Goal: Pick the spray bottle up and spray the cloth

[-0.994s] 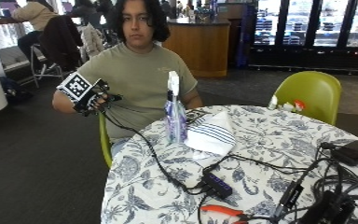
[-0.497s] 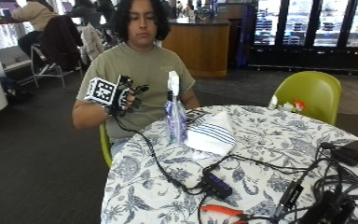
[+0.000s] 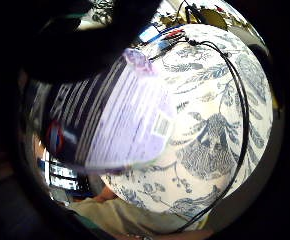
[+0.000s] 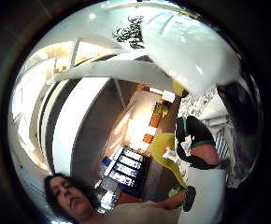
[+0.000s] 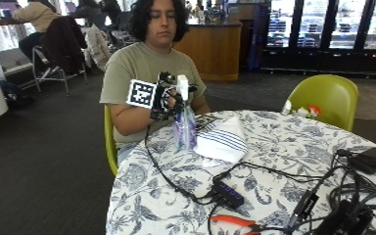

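Note:
The spray bottle (image 5: 185, 129), clear purple with a white spray head, stands upright on the floral table (image 5: 292, 161) near its edge, in front of the person. My gloved right hand (image 5: 165, 100) is at the bottle's neck, fingers curled round it just under the spray head. The bottle's labelled body (image 3: 110, 115) fills much of the little finger side palm view, over the tablecloth (image 3: 210, 125). The white spray head (image 4: 187, 51) looms close in the thumb side palm view. A white cloth with blue stripes (image 5: 222, 139) lies folded on the table right beside the bottle.
A black USB hub (image 5: 227, 194) and several cables lie in front of the cloth. Orange-handled pliers (image 5: 237, 221) rest at the near edge. Black devices (image 5: 374, 159) crowd the right side. A green chair (image 5: 325, 95) stands behind the table.
My right hand has moved from up beside the person's shoulder across to the bottle and now grips its neck. Bottle and cloth have not moved.

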